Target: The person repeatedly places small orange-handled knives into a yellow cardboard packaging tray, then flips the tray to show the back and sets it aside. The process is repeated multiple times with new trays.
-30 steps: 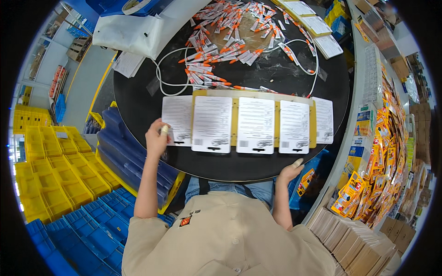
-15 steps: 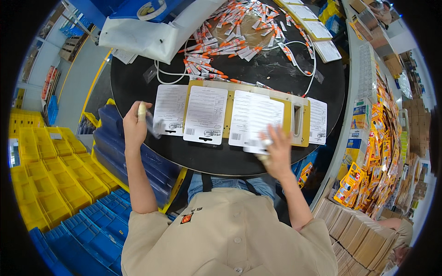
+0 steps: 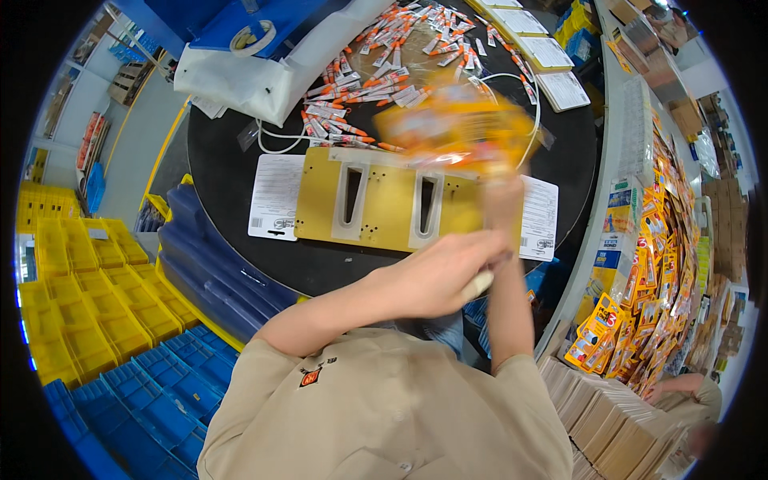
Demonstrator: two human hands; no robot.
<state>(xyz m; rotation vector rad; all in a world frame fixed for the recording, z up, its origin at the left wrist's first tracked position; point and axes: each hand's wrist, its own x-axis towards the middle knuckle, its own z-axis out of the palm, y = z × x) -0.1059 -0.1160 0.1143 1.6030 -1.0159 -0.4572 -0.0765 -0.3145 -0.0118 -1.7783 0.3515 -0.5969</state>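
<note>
A smeared bunch of yellow-orange printed cards [image 3: 456,128] is in my right hand [image 3: 501,188], above the far edge of a yellow fixture board [image 3: 384,200]. The hand is blurred, but its fingers close on the cards' near edge. Crossing in front of my body, my left hand [image 3: 460,272] lies against my right forearm, with fingers curled and a pale finger cover on one. What it holds, if anything, is hidden. Two slots with pale rims show bare in the board. White-backed cards, one at the left [image 3: 274,196] and one at the right [image 3: 539,218], lie beside it.
Small orange-capped tubes [image 3: 392,80] lie scattered over the far part of the round black table [image 3: 240,192]. A white cable [image 3: 280,142] loops there. Stacked cards [image 3: 564,90] stand far right. Yellow bins [image 3: 104,296] and blue bins [image 3: 160,392] are at left; many orange cards [image 3: 640,296] at right.
My left hand has swung right across my body. My right hand has moved up and away with the cards, now orange side showing. The two white cards on the board are gone from it.
</note>
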